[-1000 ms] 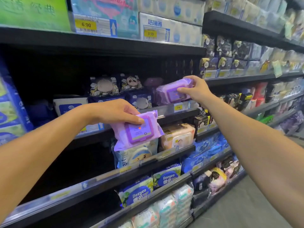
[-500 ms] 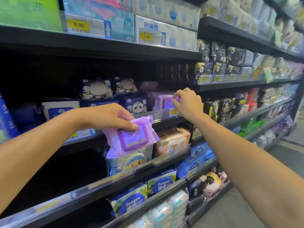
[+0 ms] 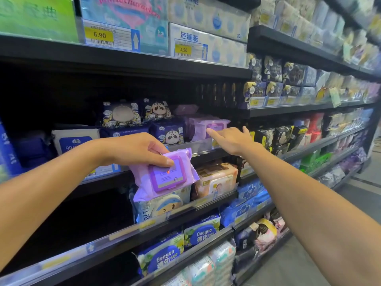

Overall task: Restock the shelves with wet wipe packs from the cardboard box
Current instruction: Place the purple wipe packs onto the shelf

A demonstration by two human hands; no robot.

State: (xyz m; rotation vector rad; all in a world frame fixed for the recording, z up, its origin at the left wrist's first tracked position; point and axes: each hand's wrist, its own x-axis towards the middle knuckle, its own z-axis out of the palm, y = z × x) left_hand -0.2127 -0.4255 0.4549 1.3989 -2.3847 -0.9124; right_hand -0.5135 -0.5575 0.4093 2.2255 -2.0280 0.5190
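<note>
A person's left hand (image 3: 142,150) grips a purple wet wipe pack (image 3: 165,177) in front of a supermarket shelf (image 3: 208,155). The thumb is pressed on the upper edge of the lid and the fingers are curled behind the wrapper. The pack hangs tilted in the air, clear of the shelf edge and just above the packs on the tier below. It is a soft pillow of pale lilac film with crimped ends and a darker purple rigid flip lid. The lid carries a lighter label with a small red mark, its print too blurred to read. The right hand (image 3: 233,139) is stretched out flat and holds nothing, fingers straight, with the index fingertip at the front of a second purple pack (image 3: 208,127). Whether it touches cannot be told. That pack is on the middle tier, upright behind the clear rail, just right of dark blue panda-print packs (image 3: 169,135). A beige pack (image 3: 216,178) sits one tier down, with blue Deeyeo packs (image 3: 202,232) lower. A yellow 6.90 price tag (image 3: 99,35) marks the top tier.
</note>
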